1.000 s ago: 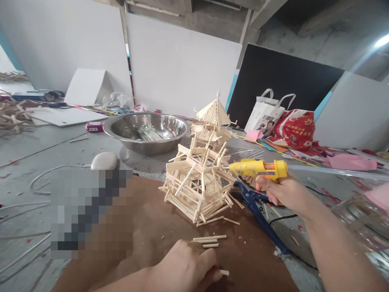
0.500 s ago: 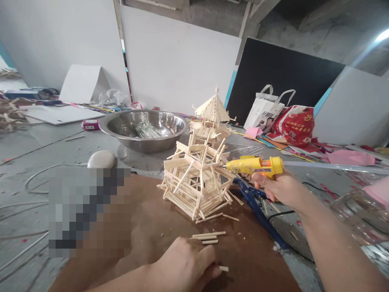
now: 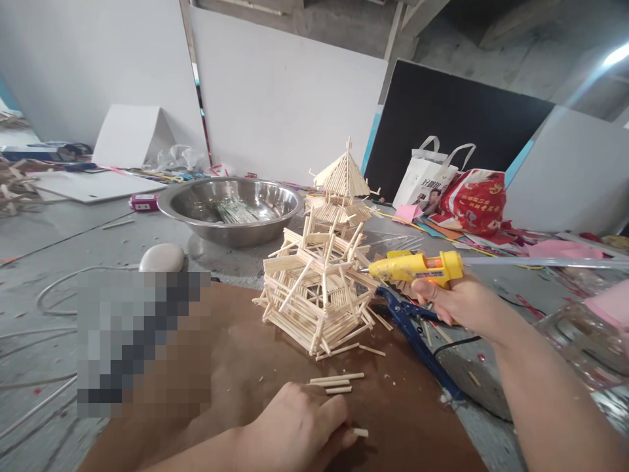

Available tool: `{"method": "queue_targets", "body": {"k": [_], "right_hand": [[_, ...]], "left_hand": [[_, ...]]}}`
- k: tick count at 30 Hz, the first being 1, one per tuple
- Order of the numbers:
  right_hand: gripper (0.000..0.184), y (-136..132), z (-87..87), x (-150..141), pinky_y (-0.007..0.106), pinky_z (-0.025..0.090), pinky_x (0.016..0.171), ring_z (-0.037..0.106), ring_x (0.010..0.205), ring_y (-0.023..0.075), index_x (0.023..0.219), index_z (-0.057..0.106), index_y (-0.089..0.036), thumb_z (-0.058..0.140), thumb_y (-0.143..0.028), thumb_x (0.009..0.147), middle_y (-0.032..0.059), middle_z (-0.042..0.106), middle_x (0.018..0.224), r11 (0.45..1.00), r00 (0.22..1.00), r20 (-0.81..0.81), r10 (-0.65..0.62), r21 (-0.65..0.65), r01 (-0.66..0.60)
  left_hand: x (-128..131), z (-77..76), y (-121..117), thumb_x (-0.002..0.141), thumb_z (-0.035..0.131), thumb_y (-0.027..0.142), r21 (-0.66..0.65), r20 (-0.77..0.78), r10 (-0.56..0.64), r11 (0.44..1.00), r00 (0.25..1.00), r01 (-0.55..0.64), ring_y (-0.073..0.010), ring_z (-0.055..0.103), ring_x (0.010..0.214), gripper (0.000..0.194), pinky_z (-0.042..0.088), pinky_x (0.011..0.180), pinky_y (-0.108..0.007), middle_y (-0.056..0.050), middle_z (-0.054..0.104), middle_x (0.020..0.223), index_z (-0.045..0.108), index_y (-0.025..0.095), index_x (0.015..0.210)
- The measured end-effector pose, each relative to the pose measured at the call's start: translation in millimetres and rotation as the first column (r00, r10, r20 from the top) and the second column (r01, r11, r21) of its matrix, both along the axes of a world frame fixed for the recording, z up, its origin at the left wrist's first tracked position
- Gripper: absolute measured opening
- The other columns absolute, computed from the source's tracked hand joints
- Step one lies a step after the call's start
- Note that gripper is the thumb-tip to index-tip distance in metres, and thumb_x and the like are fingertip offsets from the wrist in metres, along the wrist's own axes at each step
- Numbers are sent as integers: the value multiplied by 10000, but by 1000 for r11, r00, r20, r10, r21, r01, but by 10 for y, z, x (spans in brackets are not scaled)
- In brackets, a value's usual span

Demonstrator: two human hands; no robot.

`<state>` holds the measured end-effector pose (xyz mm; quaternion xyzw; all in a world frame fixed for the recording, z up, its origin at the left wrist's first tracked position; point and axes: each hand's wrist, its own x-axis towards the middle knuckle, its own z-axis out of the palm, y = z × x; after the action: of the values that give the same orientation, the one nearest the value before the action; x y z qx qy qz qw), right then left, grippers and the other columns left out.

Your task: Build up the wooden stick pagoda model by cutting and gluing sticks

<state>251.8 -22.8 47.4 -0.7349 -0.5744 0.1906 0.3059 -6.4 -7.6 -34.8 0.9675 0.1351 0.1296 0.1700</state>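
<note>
My right hand (image 3: 464,298) is closed round a yellow hot glue gun (image 3: 415,267), a clear glue stick running out of its back. The gun's nozzle points left, close to the upper right of a frame model of thin wooden sticks (image 3: 319,288); whether they touch I cannot tell. Low in the view, my left hand (image 3: 304,423) is closed on a short wooden stick (image 3: 361,432), whose end pokes out past the fingertips. Several loose sticks (image 3: 338,381) lie on the brown sheet (image 3: 236,354) just beyond that hand.
Blue-handled cutters (image 3: 417,347) lie right of the model. Behind it stands a stick tower with a pointed roof (image 3: 344,177), beside a steel basin (image 3: 230,233). A clear container (image 3: 574,341) is at right, bags (image 3: 472,203) farther back. White cables (image 3: 44,295) run along the left.
The glue gun and my right hand have shifted slightly right and down relative to the stick model. My left hand keeps its hold on the stick.
</note>
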Motion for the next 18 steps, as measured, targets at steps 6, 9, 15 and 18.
{"method": "queue_targets", "body": {"k": [6,9,15,18], "right_hand": [[402,-24,83,-44,210,287,309,349,278,81,533,487,-203,502,-594,626,-64,363,301,1000,1000,-7,-11,11,12],[408,-30,74,-24,206,274,289,338,263,76,535,488,-202,501,-600,620,-61,372,304,1000,1000,11,-26,11,26],[412,-59,91,-8,204,272,286,332,264,68,554,490,-196,486,-601,632,-50,420,342,1000,1000,4,-14,-19,14],[448,-83,126,-20,215,296,303,323,257,75,557,477,-197,439,-636,639,-62,364,302,998,999,43,-17,-53,19]], "left_hand": [[3,29,-6,848,341,295,14,25,30,999,999,-30,-86,507,483,254,335,440,-185,8,586,582,494,182,680],[-2,2,1,847,343,299,12,37,13,1000,999,-13,-90,496,471,259,336,437,-191,7,576,568,478,180,661],[9,-16,7,837,361,279,5,21,1,1000,1000,-1,-92,487,464,226,332,433,-187,8,570,567,468,180,664],[11,-5,3,835,366,262,2,20,7,1000,1000,-7,-94,500,486,212,342,445,-182,2,580,589,477,179,675]]}}
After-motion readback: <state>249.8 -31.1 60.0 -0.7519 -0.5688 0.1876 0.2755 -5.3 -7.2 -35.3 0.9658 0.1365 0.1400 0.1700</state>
